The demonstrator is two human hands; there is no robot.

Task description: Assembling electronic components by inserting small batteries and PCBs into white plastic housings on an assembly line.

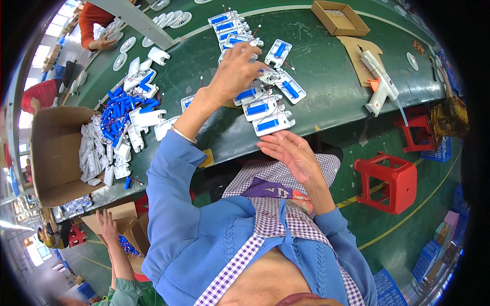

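My left hand (236, 70) reaches over a row of white plastic housings, fingers loosely bent and apart; it covers part of the row, so any contact underneath is hidden. Each housing carries a blue cylindrical battery with thin wires. My right hand (293, 154) is at the table's front edge, fingers stretched out beside the nearest housing (271, 124) with its battery. Just right of the row lie a housing with a battery (291, 90) and, farther back, another housing (279, 52). More housings with batteries (224, 25) line up toward the far side.
Blue batteries (118, 113) are heaped on the left beside a cardboard box (56, 153) and loose white parts (92, 155). A white glue gun (380, 84) lies right, near an open carton (341, 19). Red stools (390, 183) stand on the floor. Other people work nearby.
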